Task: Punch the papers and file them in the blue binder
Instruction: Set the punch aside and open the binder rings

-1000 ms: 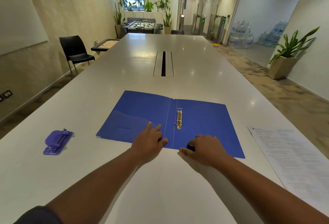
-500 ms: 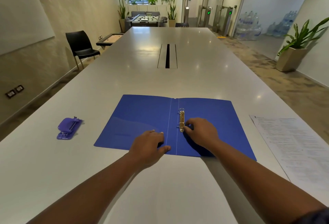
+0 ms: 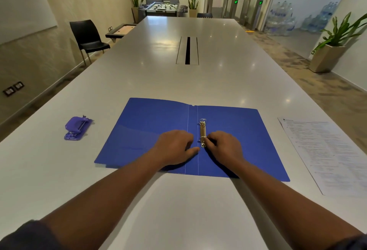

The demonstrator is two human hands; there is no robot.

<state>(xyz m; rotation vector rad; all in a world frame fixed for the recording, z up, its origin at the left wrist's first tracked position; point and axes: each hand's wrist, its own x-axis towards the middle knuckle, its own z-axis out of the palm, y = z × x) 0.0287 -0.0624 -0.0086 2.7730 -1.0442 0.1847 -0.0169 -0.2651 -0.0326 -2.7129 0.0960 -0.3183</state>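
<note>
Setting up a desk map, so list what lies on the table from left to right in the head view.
Purple hole punch → left flap of the open blue binder → left hand → ring mechanism → right hand → sheets of printed paper.

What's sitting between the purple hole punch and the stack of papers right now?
In the head view, the open blue binder lies between the hole punch and the papers, with both hands on it at the ring mechanism.
</note>
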